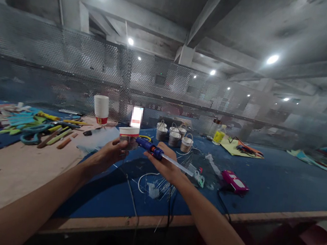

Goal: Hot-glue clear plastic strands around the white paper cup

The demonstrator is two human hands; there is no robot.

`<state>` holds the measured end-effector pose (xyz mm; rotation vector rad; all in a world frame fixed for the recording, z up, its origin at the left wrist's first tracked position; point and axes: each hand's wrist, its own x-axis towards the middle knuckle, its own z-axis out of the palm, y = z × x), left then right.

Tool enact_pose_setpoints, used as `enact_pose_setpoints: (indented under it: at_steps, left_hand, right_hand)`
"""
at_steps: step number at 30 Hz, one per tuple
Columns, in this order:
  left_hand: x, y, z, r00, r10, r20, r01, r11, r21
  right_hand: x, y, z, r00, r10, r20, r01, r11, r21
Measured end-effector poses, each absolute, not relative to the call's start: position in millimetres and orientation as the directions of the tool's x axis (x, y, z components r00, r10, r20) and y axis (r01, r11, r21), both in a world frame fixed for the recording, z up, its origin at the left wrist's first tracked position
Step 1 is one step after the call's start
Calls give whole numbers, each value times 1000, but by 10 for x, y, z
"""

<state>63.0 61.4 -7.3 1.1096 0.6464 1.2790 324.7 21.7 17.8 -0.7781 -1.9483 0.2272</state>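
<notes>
My left hand [115, 152] is closed round a short paper cup [129, 133] with a white rim and a red band. In my right hand [166, 163] is a blue hot glue gun [150, 146], its nozzle pointing left at the cup's side; I cannot tell whether the tip touches it. A long clear glue stick [177, 165] runs out of the gun's back toward the lower right. Beyond my hands stand several small white buckets with looped handles [175, 136]. Thin wires [164, 186] lie on the table beneath my right hand.
A tall stack of paper cups [101, 109] stands at the back left. Blue-handled scissors [35, 134] and clay tools [60, 133] lie left. Rightward are a yellow-labelled bottle [219, 135], yellow paper [232, 147] and a magenta device [234, 182]. A perforated metal screen [163, 78] borders the back.
</notes>
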Motion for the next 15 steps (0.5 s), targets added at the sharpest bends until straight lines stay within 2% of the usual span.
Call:
enact_pose_setpoints:
  at_steps: [7, 15]
  left_hand:
    - [634, 559, -39, 245, 952, 183, -386, -77, 919]
    - [643, 556, -25, 237, 957, 170, -399, -64, 915]
  right_hand:
    - [3265, 216, 202, -311, 609, 730, 440, 773, -457]
    - [3268, 229, 197, -284, 644, 711, 416, 750, -514]
